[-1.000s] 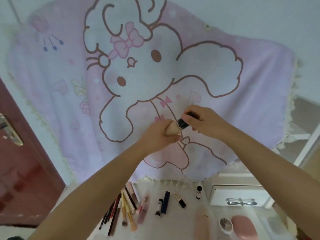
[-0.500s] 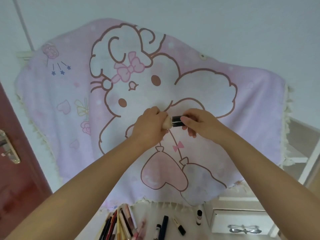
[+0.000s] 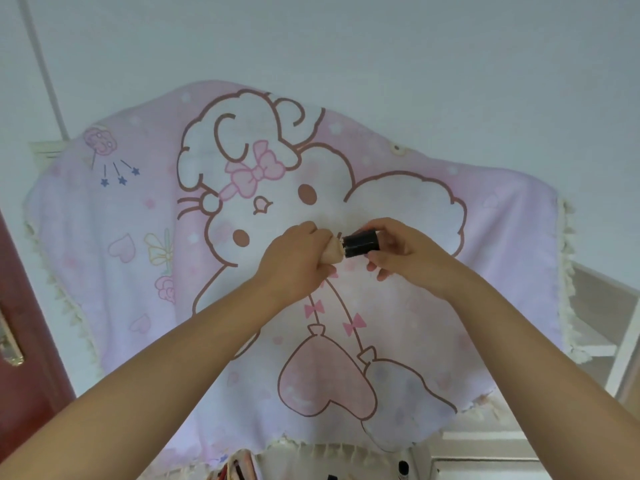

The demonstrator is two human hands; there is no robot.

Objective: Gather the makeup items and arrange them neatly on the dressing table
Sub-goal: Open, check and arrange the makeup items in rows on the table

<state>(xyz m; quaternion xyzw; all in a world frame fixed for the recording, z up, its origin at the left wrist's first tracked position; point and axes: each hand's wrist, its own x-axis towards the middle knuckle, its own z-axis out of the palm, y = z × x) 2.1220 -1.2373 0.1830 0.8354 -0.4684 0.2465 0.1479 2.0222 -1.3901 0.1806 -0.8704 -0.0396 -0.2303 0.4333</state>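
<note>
My left hand (image 3: 294,261) is wrapped around a beige foundation bottle (image 3: 333,252), of which only the shoulder shows past my fingers. My right hand (image 3: 398,252) pinches the bottle's black cap (image 3: 360,244) between thumb and fingers. The cap sits at the bottle's neck with a thin gap showing. Both hands are raised in front of the pink cartoon cloth. At the bottom edge only the tips of several makeup pencils (image 3: 235,471) and a small black-topped tube (image 3: 403,469) show on the dressing table.
A pink cloth (image 3: 138,271) with a cartoon rabbit print and tasselled edge hangs over the back of the dressing table. A dark red door (image 3: 24,341) with a metal handle stands at the left. White drawers (image 3: 485,462) and shelving (image 3: 606,323) are at the right.
The view has tilted upward, so most of the tabletop items have dropped out of sight. My hands stay together on the bottle and cap; the cap now shows more fully.
</note>
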